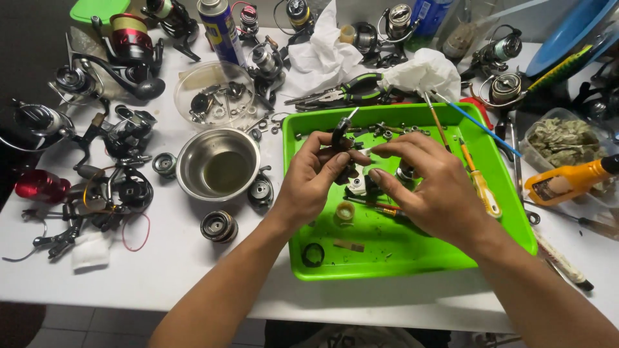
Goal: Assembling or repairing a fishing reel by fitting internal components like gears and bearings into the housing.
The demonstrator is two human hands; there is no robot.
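**Reel body held over a green tray on a crowded white table**

The white table [193,258] is thick with fishing-reel parts. At its far left edge lie dark spinning reels [39,122], a red spool [40,185] and a loop of red line [135,233], with a folded white cloth [90,250] near the front. Further in stand a steel bowl [218,164] holding a cloudy liquid and, behind it, a clear plastic bowl [214,95] of small pieces; a blue-and-yellow spray can [220,29] rises behind that. A grey tiled floor shows under the table's front edge.

The left hand [309,183] hangs over the green tray [400,258], fingers curled tight round a small black-and-silver reel body [351,174], which sits above the tray's middle. The right hand [432,187] meets it from the other side, thumb and forefinger pinched narrow on a pale part at the reel's top. Loose rings, screws and a red-handled tool lie in the tray under the hands.

Right of the tray lie a yellow-handled screwdriver [483,190], an orange bottle [570,180] and a clear tub [567,138] of crumpled material.

What the right fingers pinch is too small to make out, and the palms hide most of the reel body. The reels along the back edge and the blue dish [567,29] at top right are cut off by the frame.
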